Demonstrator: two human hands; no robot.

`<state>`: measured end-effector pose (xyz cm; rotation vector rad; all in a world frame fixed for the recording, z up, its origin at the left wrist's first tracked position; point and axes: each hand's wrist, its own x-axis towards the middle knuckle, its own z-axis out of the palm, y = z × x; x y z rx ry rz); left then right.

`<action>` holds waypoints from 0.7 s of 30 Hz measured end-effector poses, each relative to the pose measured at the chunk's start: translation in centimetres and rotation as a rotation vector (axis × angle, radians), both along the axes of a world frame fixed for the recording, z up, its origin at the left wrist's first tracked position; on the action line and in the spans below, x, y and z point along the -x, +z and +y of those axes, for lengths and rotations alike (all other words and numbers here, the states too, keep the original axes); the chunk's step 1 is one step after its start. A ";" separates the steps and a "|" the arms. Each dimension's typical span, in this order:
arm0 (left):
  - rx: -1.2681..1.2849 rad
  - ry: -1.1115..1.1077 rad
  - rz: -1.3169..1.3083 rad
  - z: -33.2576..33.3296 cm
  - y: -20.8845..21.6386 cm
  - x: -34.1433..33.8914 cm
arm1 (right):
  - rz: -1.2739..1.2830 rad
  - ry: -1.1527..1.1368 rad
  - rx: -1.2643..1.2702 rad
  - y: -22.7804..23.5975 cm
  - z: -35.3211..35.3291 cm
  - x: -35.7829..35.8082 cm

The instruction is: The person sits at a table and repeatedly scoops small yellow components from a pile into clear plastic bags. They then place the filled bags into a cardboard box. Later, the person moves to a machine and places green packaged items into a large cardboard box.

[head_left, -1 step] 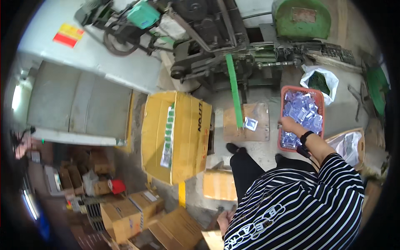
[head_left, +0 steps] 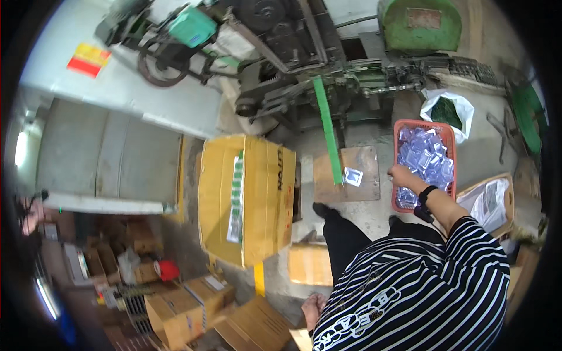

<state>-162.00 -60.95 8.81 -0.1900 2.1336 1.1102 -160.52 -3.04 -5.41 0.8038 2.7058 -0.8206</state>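
My right hand [head_left: 403, 175] is closed over the left rim of a red plastic basket [head_left: 400, 124]. Whether it grips the rim or a small thing is hidden. Inside the basket lie many clear bluish plastic packets [head_left: 426, 152]. A wooden board [head_left: 358, 157] lies on the floor left of the basket. On it rests one clear square packet [head_left: 353, 176], beside the lower end of a green strip [head_left: 328, 128] slanting down from the machine. My left hand [head_left: 314, 305] hangs low beside my body with curled fingers; what they hold, if anything, cannot be made out.
A large open carton [head_left: 266, 199] stands to the left, with a green-and-white strip inside. Dark machinery [head_left: 275, 52] fills the far side. A white bag [head_left: 462, 114] and a brown box with clear plastic [head_left: 492, 205] flank the basket. More cartons [head_left: 175, 307] sit at lower left.
The whole view has shifted slightly. My right hand stays at the basket's left rim, and my left hand shows a little more beside my body.
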 end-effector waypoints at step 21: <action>-0.693 -0.459 -0.340 24.6 -9.5 33.9 | 0.215 -0.129 -0.761 -5.9 -13.9 13.1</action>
